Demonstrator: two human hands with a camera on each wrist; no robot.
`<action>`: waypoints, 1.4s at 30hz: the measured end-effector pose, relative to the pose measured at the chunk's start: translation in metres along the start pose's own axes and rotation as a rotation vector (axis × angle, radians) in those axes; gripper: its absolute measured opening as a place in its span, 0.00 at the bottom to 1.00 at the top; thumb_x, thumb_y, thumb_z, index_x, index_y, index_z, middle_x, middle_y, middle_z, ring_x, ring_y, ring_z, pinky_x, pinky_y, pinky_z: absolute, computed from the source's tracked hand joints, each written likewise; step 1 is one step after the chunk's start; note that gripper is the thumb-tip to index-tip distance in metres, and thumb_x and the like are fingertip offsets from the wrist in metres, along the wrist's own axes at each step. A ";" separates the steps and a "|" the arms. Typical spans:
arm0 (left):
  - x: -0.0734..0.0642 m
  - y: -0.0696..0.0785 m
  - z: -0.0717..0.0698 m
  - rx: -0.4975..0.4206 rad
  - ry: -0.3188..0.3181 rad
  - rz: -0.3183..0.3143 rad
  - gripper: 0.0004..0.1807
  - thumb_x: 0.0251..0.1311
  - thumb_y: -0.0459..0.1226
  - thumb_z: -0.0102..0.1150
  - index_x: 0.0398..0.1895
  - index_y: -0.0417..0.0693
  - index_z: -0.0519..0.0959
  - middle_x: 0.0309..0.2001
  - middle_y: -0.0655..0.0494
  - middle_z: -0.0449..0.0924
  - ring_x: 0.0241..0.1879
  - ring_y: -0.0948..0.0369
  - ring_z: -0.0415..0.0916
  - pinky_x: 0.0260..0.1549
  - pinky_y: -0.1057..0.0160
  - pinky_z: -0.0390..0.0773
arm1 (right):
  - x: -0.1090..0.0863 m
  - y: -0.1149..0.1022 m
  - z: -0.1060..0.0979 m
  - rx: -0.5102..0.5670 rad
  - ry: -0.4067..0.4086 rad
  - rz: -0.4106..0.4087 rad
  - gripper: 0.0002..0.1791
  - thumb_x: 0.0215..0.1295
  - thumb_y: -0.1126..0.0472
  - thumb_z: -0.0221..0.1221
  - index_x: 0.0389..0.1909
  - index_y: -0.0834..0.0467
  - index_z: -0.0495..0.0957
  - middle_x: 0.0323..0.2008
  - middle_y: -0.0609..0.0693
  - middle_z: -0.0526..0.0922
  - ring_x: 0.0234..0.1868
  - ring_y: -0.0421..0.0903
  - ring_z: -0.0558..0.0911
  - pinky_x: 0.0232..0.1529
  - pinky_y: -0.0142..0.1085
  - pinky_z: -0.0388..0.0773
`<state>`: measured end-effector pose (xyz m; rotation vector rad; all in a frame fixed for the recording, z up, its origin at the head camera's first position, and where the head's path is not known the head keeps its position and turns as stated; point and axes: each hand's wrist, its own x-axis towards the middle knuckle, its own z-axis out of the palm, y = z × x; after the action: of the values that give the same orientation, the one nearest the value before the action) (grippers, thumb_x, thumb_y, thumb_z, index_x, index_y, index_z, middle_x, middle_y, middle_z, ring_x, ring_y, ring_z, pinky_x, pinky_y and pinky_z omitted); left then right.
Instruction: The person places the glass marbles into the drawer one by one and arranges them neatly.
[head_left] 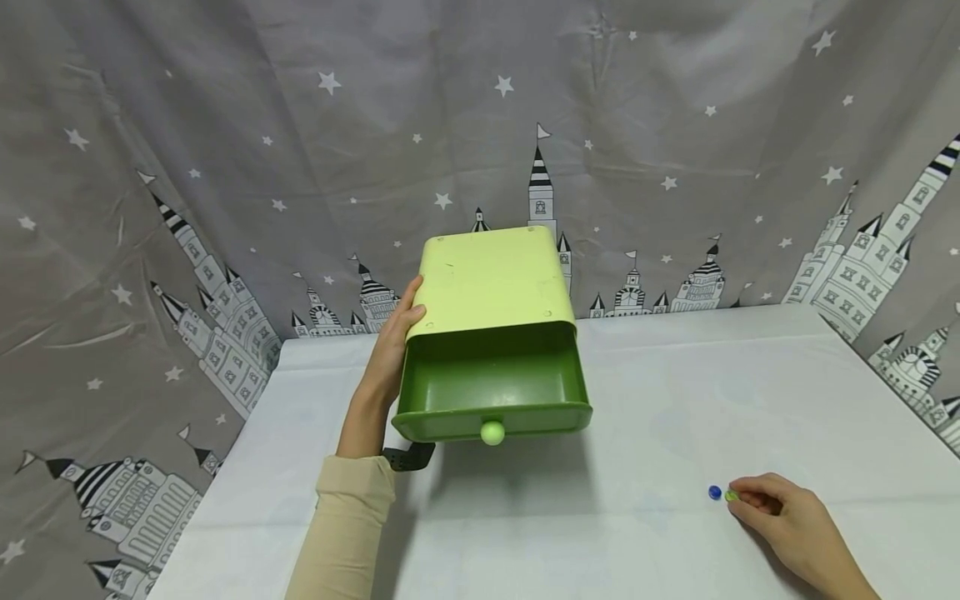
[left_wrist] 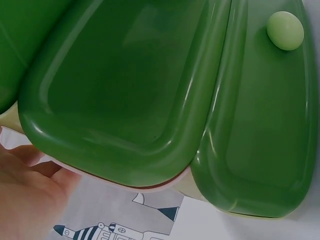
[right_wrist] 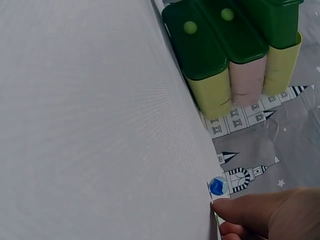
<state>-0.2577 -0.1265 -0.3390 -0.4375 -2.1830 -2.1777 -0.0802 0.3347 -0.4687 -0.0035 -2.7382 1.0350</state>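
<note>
A stacked drawer cabinet with a pale yellow top (head_left: 491, 279) stands in the middle of the white table. Its green top drawer (head_left: 491, 423), with a round light green knob (head_left: 492, 432), is pulled out, and its visible inside is bare. My left hand (head_left: 390, 346) rests against the cabinet's left side, fingers along the upper edge; the left wrist view shows this hand (left_wrist: 32, 195) beside the stacked drawers. Low on the right, my right hand (head_left: 783, 517) pinches a small green marble (head_left: 731, 496) between thumb and fingertips. Just left of it lies a blue marble (head_left: 715, 492).
Lower drawers show in the right wrist view, a pink-sided one (right_wrist: 247, 82) between yellow-sided ones, both lower fronts pushed in. White cloth (head_left: 660, 400) covers the table. Behind and at the sides hangs a grey curtain (head_left: 450, 117) printed with castles and stars.
</note>
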 end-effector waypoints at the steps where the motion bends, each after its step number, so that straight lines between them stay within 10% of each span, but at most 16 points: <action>1: 0.000 0.000 0.000 -0.002 0.000 0.000 0.33 0.73 0.46 0.41 0.80 0.64 0.50 0.78 0.64 0.41 0.74 0.66 0.38 0.70 0.54 0.44 | 0.000 0.000 0.000 0.001 0.008 -0.005 0.07 0.56 0.68 0.69 0.37 0.63 0.85 0.28 0.43 0.79 0.25 0.33 0.73 0.27 0.29 0.73; 42: 0.000 -0.002 0.000 -0.007 0.007 0.014 0.33 0.72 0.46 0.42 0.79 0.63 0.51 0.78 0.65 0.42 0.74 0.67 0.38 0.70 0.56 0.44 | -0.001 0.000 -0.001 0.022 -0.051 0.114 0.11 0.62 0.60 0.67 0.40 0.64 0.84 0.30 0.46 0.83 0.26 0.34 0.74 0.30 0.30 0.73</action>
<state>-0.2582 -0.1265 -0.3410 -0.4433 -2.1630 -2.1765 -0.0793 0.3353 -0.4675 -0.1330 -2.8003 1.1095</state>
